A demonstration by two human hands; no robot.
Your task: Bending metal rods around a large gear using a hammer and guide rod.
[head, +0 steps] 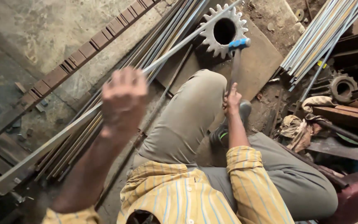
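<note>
**Straightening a long rod on a gear-wheel anvil: grip and aim notes**

Starting closest to the camera: the left hand [123,99] is up high and a bit blurred, fingers wrapped fully around a long thin metal rod [63,132], fist tight with no gap showing. The rod runs diagonally from the lower left corner up toward the top of the view. Looks to me like that hand is doing the steering, so I'd keep the wrist firm and only rotate the rod in small turns, so the bent side faces up for each strike.

A bit further out, past the bent knee in grey trousers [187,116], the right hand [232,101] is closed around the lower end of a hammer handle [235,68]. Fingers curled all the way around. The hammer head, with its blue collar [239,43], sits right at the edge of the big toothed gear [223,31], which stands on a flat metal plate [262,62]. The rod crosses over the gear, so I'd guess the gear is the anvil here.

My tip: short, controlled taps rather than big swings, since the rod is thin and springy and could bounce. Keep the rod resting flat on the gear's rim, not hanging over the bore.

Further back there's a bundle of similar rods [324,37] at upper right and another bundle [162,45] lying alongside the worked rod, so mind the swing doesn't clip them.
</note>
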